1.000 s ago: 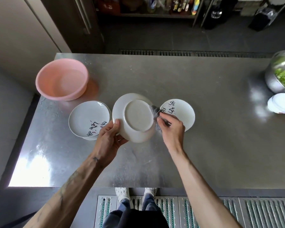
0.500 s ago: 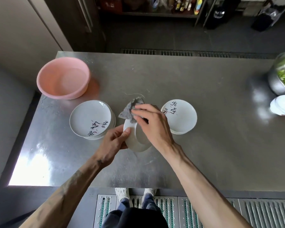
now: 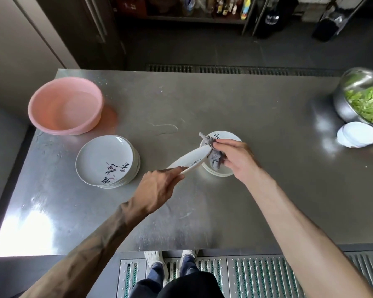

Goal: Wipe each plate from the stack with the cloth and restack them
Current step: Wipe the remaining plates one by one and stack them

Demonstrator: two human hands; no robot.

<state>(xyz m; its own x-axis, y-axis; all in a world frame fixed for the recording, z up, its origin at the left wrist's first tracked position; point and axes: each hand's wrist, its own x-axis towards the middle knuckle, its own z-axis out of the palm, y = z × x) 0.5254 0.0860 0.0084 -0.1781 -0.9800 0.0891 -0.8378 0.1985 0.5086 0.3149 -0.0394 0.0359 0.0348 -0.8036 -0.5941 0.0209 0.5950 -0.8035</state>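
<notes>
Head view. Left hand [image 3: 157, 188] pinches the tilted plate [image 3: 192, 159] by its near rim. Right hand [image 3: 235, 160] clasps the cloth [image 3: 215, 160] at the plate's far edge, over the 3 o'clock stack [image 3: 226, 136].
Advice: keep the rim grip firm and lower the plate flat.
9 o'clock stack [image 3: 106, 160]: likely unwiped.
Steel table [image 3: 235, 100]: basin [image 3: 65, 106] at 10, bowl [image 3: 353, 100] at 2, shelving beyond.

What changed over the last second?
The held plate turned from underside-up to tilted face-up and moved right, over the right stack. The cloth in the right hand slid to its far end. Left hand keeps its grip; left stack and pink basin unchanged.
</notes>
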